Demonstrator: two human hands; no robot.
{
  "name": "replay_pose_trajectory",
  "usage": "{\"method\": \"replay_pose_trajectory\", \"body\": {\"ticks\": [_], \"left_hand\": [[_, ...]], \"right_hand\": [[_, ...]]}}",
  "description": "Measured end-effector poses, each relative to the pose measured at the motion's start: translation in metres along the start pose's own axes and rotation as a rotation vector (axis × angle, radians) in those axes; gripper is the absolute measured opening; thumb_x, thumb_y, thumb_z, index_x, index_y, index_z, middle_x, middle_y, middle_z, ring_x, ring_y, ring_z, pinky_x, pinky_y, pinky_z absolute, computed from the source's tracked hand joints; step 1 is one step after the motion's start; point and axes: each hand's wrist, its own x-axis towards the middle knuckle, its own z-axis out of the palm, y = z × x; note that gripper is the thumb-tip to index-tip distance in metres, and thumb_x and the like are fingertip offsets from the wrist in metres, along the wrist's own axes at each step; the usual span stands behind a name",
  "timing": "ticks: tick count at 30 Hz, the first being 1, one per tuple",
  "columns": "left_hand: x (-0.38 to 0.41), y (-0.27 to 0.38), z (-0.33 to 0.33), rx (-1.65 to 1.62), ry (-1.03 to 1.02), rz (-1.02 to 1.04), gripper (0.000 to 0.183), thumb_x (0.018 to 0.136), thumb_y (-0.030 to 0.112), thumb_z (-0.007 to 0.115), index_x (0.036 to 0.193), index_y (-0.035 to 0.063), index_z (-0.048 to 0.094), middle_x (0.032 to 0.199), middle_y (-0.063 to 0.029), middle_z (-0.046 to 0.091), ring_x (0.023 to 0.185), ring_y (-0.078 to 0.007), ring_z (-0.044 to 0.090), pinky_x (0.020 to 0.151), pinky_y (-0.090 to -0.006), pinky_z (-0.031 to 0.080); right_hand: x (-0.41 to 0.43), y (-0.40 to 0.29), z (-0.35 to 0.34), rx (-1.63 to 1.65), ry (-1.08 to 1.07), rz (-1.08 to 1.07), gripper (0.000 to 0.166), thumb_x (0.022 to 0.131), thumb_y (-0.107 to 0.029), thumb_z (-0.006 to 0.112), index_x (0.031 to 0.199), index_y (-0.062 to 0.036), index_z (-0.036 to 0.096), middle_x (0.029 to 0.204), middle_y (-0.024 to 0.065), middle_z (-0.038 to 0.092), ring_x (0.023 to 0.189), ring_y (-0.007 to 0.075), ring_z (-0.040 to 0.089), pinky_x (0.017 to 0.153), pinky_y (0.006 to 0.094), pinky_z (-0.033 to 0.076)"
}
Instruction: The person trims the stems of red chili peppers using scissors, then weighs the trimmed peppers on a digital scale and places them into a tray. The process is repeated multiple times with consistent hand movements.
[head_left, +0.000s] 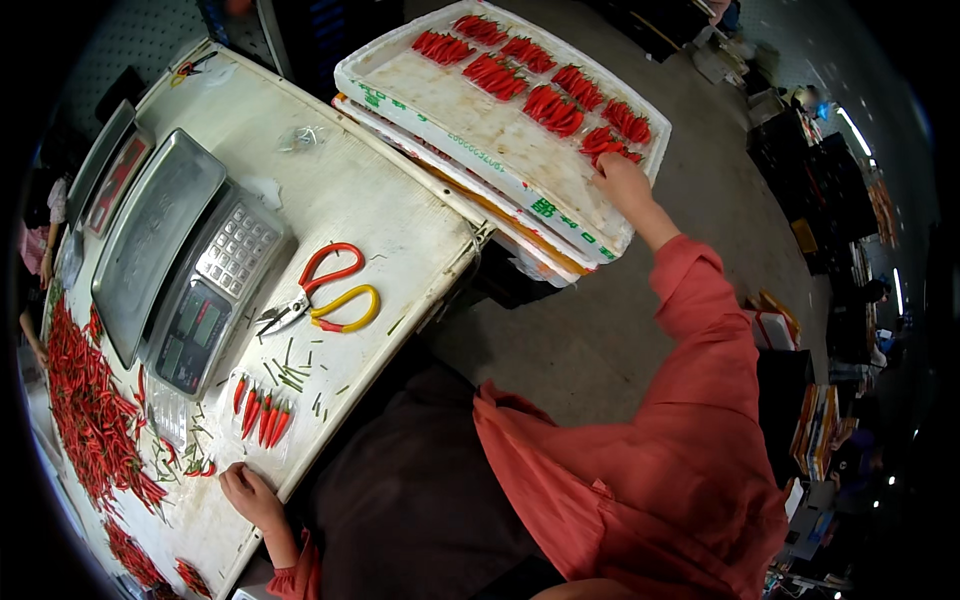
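My right hand (627, 184) reaches into the white foam box (450, 109), its fingers on the near end of a pack of red chilies (606, 142). Several similar chili packs (553, 110) lie in rows along the far side of that box. Down at the worktable's edge rests my left hand (253, 496), fingers loosely curled, with nothing visible in it. Just above it on the table lies a clear plastic tray (289, 450) holding several red chilies (262, 416). Scissors (296, 306) with one red and one yellow handle lie spread beyond the cut green stems (289, 373).
A digital scale (199, 315) with a metal pan stands on the white table (360, 180). Left of it spreads a large heap of red chilies (90, 405). Empty clear trays (166, 409) sit beside the scale. More foam boxes (465, 196) are stacked beneath the top one.
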Motion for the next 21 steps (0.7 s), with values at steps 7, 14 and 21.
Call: {"method": "replay_pose_trajectory", "body": {"ticks": [7, 14, 21], "left_hand": [[0.0, 0.0, -0.002, -0.015, -0.006, 0.001, 0.012, 0.091, 0.003, 0.051, 0.096, -0.005, 0.058, 0.092, -0.0176, 0.054, 0.087, -0.0345, 0.053, 0.08, -0.042, 0.043], [0.003, 0.001, -0.001, -0.032, -0.012, 0.003, 0.012, 0.09, 0.003, 0.051, 0.095, -0.0047, 0.058, 0.091, -0.0176, 0.054, 0.087, -0.0346, 0.053, 0.081, -0.042, 0.043], [-0.008, -0.022, 0.017, -0.028, 0.12, 0.045, 0.008, 0.081, 0.002, 0.056, 0.088, 0.001, 0.059, 0.084, -0.0164, 0.055, 0.082, -0.0362, 0.053, 0.075, -0.0449, 0.042]], "right_hand": [[-0.008, 0.005, 0.022, -0.135, 0.165, -0.057, 0.01, 0.087, -0.012, 0.06, 0.089, -0.0033, 0.059, 0.09, 0.0178, 0.061, 0.087, 0.0374, 0.063, 0.073, 0.0478, 0.051], [-0.016, 0.004, 0.02, -0.161, 0.131, 0.039, 0.013, 0.088, -0.016, 0.059, 0.091, -0.004, 0.06, 0.094, 0.018, 0.062, 0.09, 0.0371, 0.063, 0.073, 0.0488, 0.051], [-0.005, -0.032, -0.002, 0.482, 0.212, 0.099, 0.023, 0.098, -0.019, 0.05, 0.108, -0.0032, 0.064, 0.104, 0.0191, 0.065, 0.096, 0.0334, 0.062, 0.086, 0.0408, 0.048]]}}
